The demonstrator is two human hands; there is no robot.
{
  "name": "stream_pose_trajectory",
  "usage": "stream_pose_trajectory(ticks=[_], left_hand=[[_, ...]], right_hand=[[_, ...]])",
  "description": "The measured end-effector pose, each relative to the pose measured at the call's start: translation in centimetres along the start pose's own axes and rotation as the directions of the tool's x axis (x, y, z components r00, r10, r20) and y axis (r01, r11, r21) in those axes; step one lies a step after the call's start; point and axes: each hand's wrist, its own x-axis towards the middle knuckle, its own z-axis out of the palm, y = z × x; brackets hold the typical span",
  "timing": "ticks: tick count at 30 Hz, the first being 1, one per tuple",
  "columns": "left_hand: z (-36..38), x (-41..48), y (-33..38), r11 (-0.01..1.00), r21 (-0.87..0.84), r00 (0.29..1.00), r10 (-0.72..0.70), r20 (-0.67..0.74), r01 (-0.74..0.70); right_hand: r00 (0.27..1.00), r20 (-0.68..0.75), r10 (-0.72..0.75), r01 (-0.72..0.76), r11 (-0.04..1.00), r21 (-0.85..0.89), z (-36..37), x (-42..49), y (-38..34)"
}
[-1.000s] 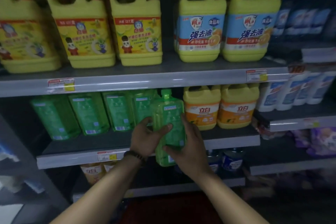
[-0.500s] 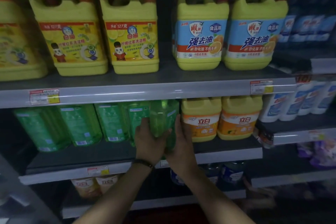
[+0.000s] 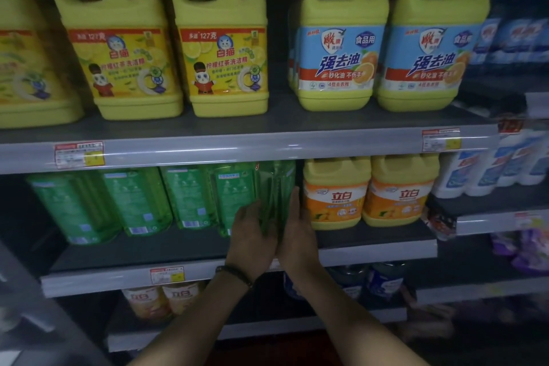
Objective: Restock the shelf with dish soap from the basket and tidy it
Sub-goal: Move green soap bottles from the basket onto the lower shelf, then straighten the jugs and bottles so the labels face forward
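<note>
A green dish soap bottle (image 3: 276,190) stands on the middle shelf (image 3: 178,249), at the right end of a row of several green bottles (image 3: 133,202). My left hand (image 3: 252,235) presses its left side and my right hand (image 3: 297,235) its right side, palms facing each other around the base. The bottle's top is hidden behind the upper shelf's front rail. Its right side is close to an orange-labelled yellow jug (image 3: 335,193). The basket is out of view.
Large yellow jugs (image 3: 219,41) fill the upper shelf (image 3: 237,148). A second orange-labelled jug (image 3: 401,190) and white bottles (image 3: 490,169) stand to the right. Price tags (image 3: 78,154) hang on the shelf rails. More bottles sit on the lower shelf (image 3: 166,300).
Both hands have carried the green bottle up and back, from in front of the shelf edge into the row beside the other green bottles.
</note>
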Motion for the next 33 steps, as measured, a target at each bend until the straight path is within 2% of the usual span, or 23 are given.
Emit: stream_pose_trajectory(ticks=[5, 8, 10, 12, 15, 17, 19, 21, 24, 28, 30, 33], left_hand=[[-0.4, 1.0, 0.5, 0.999, 0.032, 0.994, -0.007, 0.111, 0.003], [-1.3, 1.1, 0.3, 0.997, 0.047, 0.993, 0.05, 0.108, -0.055], [-2.4, 0.7, 0.4, 0.996, 0.045, 0.991, 0.077, 0.106, -0.083], [-3.6, 0.2, 0.8, 0.99, 0.051, 0.985, 0.123, 0.12, -0.13], [-6.1, -0.3, 3.0, 0.974, 0.026, 0.967, 0.222, 0.124, -0.227], [-8.0, -0.3, 6.2, 0.954, -0.046, 0.949, 0.298, 0.103, -0.295], [-9.8, 0.1, 10.1, 0.916, -0.103, 0.914, 0.396, 0.087, -0.387], [-11.1, 1.3, 13.5, 0.869, -0.156, 0.876, 0.48, 0.046, -0.469], [-11.6, 5.1, 16.7, 0.821, -0.192, 0.841, 0.539, -0.051, -0.538], [-10.1, 12.0, 18.9, 0.807, -0.117, 0.811, 0.554, -0.187, -0.579], [-8.7, 15.2, 19.2, 0.838, -0.098, 0.838, 0.515, -0.181, -0.536], [-6.7, 17.6, 19.2, 0.85, -0.093, 0.85, 0.501, -0.165, -0.519]], right_hand=[[0.996, 0.084, 0.015, -0.015, 1.0, 0.001, -0.6, 1.4, 0.1], [0.981, 0.186, 0.06, -0.067, 0.997, 0.03, -1.8, 1.1, 0.4], [0.98, 0.199, 0.014, -0.02, 0.999, 0.03, -2.9, 0.6, 0.6], [0.987, 0.141, -0.079, 0.075, 0.997, 0.034, -5.1, -0.2, 0.2], [0.974, -0.055, -0.221, 0.224, 0.972, 0.069, -9.9, -1.2, -0.9], [0.918, -0.226, -0.327, 0.342, 0.939, 0.028, -13.7, -1.1, -2.0], [0.823, -0.381, -0.422, 0.423, 0.902, -0.084, -17.1, -0.2, -3.2], [0.745, -0.47, -0.473, 0.413, 0.881, -0.232, -20.2, 1.7, -4.1], [0.722, -0.519, -0.458, 0.348, 0.888, -0.3, -23.5, 5.5, -5.0], [0.686, -0.605, -0.404, 0.272, 0.914, -0.302, -24.8, 10.7, -5.8], [0.683, -0.65, -0.335, 0.222, 0.942, -0.253, -23.8, 11.8, -6.1], [0.729, -0.644, -0.232, 0.17, 0.973, -0.158, -22.1, 12.0, -5.9]])
